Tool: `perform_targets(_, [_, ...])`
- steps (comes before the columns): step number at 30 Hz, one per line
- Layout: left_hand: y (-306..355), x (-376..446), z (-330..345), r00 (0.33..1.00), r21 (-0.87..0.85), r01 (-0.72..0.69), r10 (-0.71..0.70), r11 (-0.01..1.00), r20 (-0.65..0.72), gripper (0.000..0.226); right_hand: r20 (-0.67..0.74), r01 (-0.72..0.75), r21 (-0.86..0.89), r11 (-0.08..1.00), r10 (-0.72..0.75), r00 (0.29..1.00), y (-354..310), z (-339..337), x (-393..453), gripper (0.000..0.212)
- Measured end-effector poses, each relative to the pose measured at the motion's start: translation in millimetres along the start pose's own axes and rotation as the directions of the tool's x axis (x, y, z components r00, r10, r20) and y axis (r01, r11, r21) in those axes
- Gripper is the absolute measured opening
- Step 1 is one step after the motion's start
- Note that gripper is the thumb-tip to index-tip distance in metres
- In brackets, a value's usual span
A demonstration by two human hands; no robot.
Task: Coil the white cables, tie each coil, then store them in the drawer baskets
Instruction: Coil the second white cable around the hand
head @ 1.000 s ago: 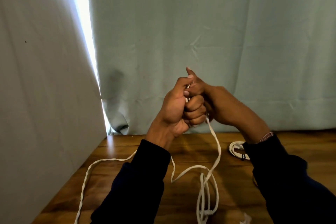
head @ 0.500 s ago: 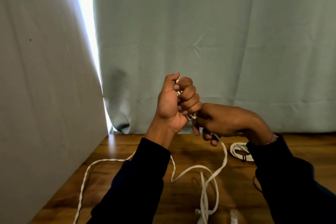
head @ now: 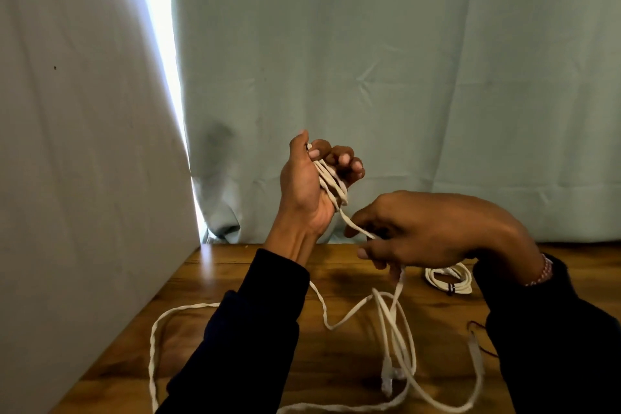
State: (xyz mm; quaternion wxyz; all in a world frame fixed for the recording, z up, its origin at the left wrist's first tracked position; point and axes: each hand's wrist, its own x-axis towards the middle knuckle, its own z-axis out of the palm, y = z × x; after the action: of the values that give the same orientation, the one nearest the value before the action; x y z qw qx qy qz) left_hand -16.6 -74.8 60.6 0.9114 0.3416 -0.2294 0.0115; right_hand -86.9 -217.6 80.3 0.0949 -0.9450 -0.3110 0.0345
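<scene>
fingers of the left hand are curled over several turns of white cable wound across the raised palm, thumb up beside them, so that hand grips the coil. just below and to the right, the right hand hangs knuckles-up and pinches the strand running down from the coil; its fingertips are tucked under and hard to make out. from there the cable drops to the wooden worktop and sprawls in loose loops, one wide sweep going left and passing under the left sleeve, another running off the bottom edge, so its full run is cut off. a connector end lies among the loops near the bottom, blurred. a second white cable, already a tied coil with a dark band, rests on the worktop behind the right wrist, partly hidden by the right sleeve. a thin dark cord peeks out beside that sleeve, mostly covered. pale curtain hangs behind, with a bright gap at its left edge.
</scene>
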Motion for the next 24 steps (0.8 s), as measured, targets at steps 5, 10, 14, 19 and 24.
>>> perform_targets(5, [-2.4,-0.1,-1.6,0.996,0.202,-0.045,0.060,0.978,-0.064,0.054,-0.249,0.126,-0.088,0.988,-0.144,0.958,3.3,-2.7,0.5,0.019])
perform_targets(10, [-4.4,-1.5,-1.9,0.993,0.438,-0.039,0.085,0.898,-0.087,0.056,-0.439,0.144,-0.092,0.985,-0.170,0.882,5.0,-4.1,4.6,0.012])
perform_targets(14, [-6.6,-0.3,-10.6,0.999,0.677,-0.029,0.042,0.736,-0.002,0.077,-0.612,0.217,0.074,0.973,-0.127,0.780,2.9,-1.6,6.2,0.026])
perform_targets(19, [1.5,-8.2,-5.4,0.983,0.787,-0.033,-0.120,0.617,0.136,0.070,-0.615,0.269,0.155,0.950,-0.120,0.779,3.3,-2.7,4.5,0.041])
perform_targets(24, [3.0,-10.9,0.6,0.936,0.812,0.062,-0.316,0.581,0.155,0.078,-0.707,0.285,0.006,0.958,-0.198,0.679,11.0,-6.1,5.4,0.035])
